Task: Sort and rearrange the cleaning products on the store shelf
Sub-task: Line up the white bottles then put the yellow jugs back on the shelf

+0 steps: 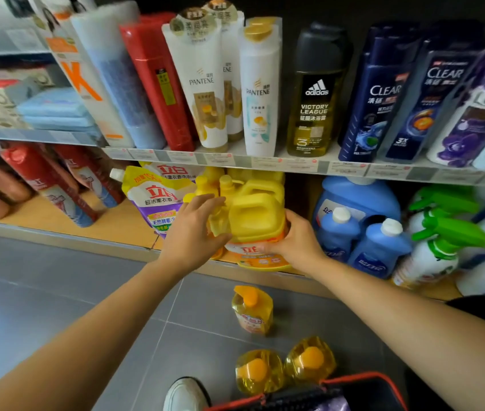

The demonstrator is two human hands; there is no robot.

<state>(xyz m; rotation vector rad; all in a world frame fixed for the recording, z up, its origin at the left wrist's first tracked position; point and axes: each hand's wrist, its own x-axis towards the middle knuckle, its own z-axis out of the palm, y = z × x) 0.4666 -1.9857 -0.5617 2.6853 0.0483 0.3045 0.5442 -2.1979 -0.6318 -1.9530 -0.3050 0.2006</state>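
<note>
A large yellow detergent jug (257,216) stands at the front edge of the bottom shelf (122,223). My right hand (293,241) grips its right side near the orange label. My left hand (193,229) curls round a smaller yellow bottle (217,222) just left of the jug. More yellow jugs (262,185) stand behind. A purple and yellow refill pouch (158,200) leans to the left. Three yellow pump bottles stand on the floor: one (253,310) near the shelf, two (260,373) (311,358) closer to me.
Blue detergent bottles (380,247) and green-trigger sprayers (440,238) crowd the shelf's right. Red cans (48,185) lean at the left. Shampoo and body wash bottles (315,93) fill the upper shelf. A red-rimmed black basket (362,390) and a white shoe (184,394) sit on grey floor tiles.
</note>
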